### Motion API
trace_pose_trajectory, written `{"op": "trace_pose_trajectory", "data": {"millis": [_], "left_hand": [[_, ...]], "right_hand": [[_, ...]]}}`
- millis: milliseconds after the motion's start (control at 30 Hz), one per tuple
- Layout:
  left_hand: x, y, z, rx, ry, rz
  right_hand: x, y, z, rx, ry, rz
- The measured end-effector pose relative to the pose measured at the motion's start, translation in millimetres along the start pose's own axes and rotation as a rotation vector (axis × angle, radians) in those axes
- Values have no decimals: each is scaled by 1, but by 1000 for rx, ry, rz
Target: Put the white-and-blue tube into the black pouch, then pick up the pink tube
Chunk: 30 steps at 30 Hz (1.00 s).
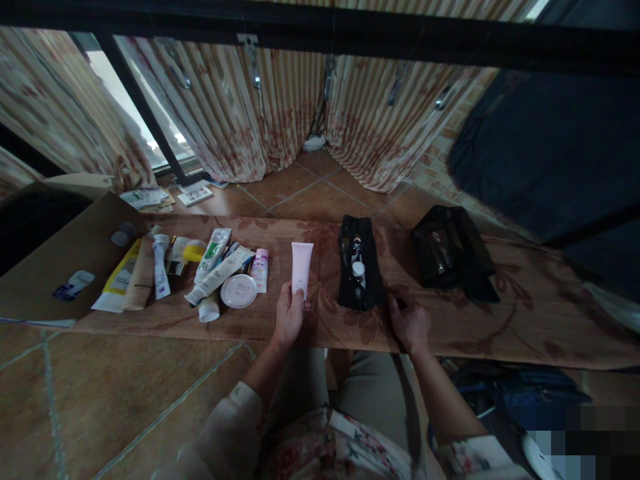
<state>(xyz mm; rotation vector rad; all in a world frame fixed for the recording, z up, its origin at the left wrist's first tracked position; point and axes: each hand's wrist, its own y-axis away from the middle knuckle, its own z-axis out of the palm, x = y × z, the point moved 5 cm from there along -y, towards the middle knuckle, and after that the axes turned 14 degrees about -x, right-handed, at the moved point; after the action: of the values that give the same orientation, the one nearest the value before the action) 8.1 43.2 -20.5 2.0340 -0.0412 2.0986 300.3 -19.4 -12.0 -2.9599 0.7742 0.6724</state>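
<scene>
My left hand [289,317] is closed around the lower end of a pale pink squeeze tube [301,263], which stands upright with its flat crimped end on top. To its right lies an open black toiletry pouch [367,283], with a white-capped bottle [358,269] and other small items inside. At the pouch's near right corner, my right hand [411,325] has its fingers curled, pinching the pouch's edge. Farther right sits a second black mesh pouch [440,250] with a few items showing through it.
Left of my hands lie several toiletries, among them a white tube [220,275], a round white-lidded jar [239,291], a pink bottle [259,270] and a yellow-and-white tube [120,277]. A cardboard box [95,250] stands at the far left of the cloth-covered bench [325,333]. Curtains [225,120] hang behind.
</scene>
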Motion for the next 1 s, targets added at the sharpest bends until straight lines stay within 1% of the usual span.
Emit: {"op": "trace_pose_trajectory", "data": {"millis": [167, 333, 567, 700, 1000], "left_hand": [[-2, 0, -1, -1, 10, 7], [1, 0, 0, 3, 5, 29], [5, 1, 2, -1, 30, 44], [6, 2, 1, 10, 17, 54], [6, 1, 2, 15, 37, 43]], "right_hand": [[0, 0, -1, -1, 2, 19], [-1, 0, -1, -20, 13, 26], [-2, 1, -2, -2, 8, 17], [0, 0, 0, -13, 12, 38], [0, -1, 0, -7, 7, 11]]}}
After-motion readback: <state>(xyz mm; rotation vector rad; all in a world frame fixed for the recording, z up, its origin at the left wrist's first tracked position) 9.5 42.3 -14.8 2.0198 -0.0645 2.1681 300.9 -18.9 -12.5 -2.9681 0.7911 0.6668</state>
